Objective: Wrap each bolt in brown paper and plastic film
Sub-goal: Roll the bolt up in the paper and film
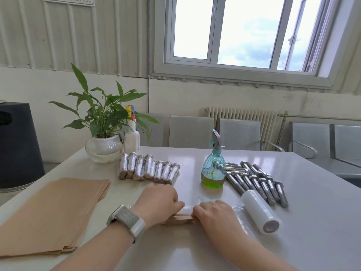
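A bolt wrapped in brown paper (183, 217) lies on a sheet of clear plastic film (197, 200) near the table's front. My left hand (159, 203) grips its left end and my right hand (213, 214) grips its right end, fingers curled over the film and the parcel. The film roll (260, 211) lies just to the right, its loose film running under my right hand. Several bare steel bolts (257, 181) lie behind the roll. Several wrapped bolts (148, 169) stand in a row at the middle back. A stack of brown paper sheets (52, 216) lies at the left.
A teal spray bottle (214, 165) with green liquid stands between the wrapped and bare bolts. A potted plant (103, 145) and a white spray bottle (131, 133) stand at the back left of the white table (312, 222). Metal chairs (240, 133) line the far side.
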A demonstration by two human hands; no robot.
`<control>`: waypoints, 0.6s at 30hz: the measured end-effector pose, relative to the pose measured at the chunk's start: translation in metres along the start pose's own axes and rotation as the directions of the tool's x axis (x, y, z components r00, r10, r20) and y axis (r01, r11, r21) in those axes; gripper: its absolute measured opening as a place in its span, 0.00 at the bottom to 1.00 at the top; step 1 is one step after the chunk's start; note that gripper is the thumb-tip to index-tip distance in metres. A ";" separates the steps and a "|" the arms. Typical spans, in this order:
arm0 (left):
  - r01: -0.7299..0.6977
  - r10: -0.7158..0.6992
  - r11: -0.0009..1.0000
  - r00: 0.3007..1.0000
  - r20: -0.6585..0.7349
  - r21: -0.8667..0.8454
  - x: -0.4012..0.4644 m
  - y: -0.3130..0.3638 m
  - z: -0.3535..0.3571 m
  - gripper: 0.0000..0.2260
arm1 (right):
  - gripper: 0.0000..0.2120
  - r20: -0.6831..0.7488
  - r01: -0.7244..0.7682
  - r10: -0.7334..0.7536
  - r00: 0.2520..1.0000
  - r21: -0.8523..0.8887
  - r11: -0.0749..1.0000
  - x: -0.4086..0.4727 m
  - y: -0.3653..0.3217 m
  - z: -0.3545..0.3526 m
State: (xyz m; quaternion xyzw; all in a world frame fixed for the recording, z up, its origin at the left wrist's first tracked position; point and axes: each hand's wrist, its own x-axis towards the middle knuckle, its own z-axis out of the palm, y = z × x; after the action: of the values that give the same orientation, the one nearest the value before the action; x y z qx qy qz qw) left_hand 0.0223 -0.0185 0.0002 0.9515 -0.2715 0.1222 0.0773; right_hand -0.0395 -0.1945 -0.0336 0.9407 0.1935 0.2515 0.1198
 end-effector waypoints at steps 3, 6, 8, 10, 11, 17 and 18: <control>0.060 -0.050 0.995 0.991 0.120 -0.084 0.006 -0.003 -0.002 0.12 | 0.17 -0.016 0.015 -0.015 1.000 0.015 1.000 -0.003 0.000 0.002; 0.017 -0.010 0.997 0.997 0.078 -0.081 0.002 -0.006 0.000 0.11 | 0.18 -0.030 0.014 -0.013 0.999 0.032 0.999 -0.006 0.000 0.003; -0.031 0.036 0.993 0.999 0.039 -0.110 -0.005 -0.009 0.002 0.10 | 0.17 -0.051 0.010 -0.008 0.999 0.051 0.999 -0.008 0.001 0.002; -0.045 0.054 0.976 0.998 0.035 -0.213 -0.013 -0.012 0.003 0.08 | 0.17 -0.073 0.024 -0.019 0.997 0.068 0.997 -0.009 0.003 0.002; -0.044 0.055 0.964 0.998 0.037 -0.261 -0.016 -0.013 0.004 0.05 | 0.17 -0.082 0.031 -0.025 0.996 0.081 0.996 -0.009 0.003 0.002; -0.107 0.101 0.951 0.994 -0.038 -0.291 -0.024 -0.017 0.012 0.01 | 0.04 0.061 0.054 -0.071 0.996 0.255 0.965 -0.009 0.011 -0.008; -0.141 0.129 0.957 0.990 -0.061 -0.252 -0.025 -0.018 0.014 0.02 | 0.05 0.121 0.041 -0.082 0.989 0.310 0.950 -0.008 0.017 -0.009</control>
State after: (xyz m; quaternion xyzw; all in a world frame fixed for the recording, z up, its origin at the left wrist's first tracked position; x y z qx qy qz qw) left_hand 0.0141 0.0063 -0.0215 0.9098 -0.3475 0.1122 0.1970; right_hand -0.0457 -0.2119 -0.0246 0.9560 0.2511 0.1515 -0.0072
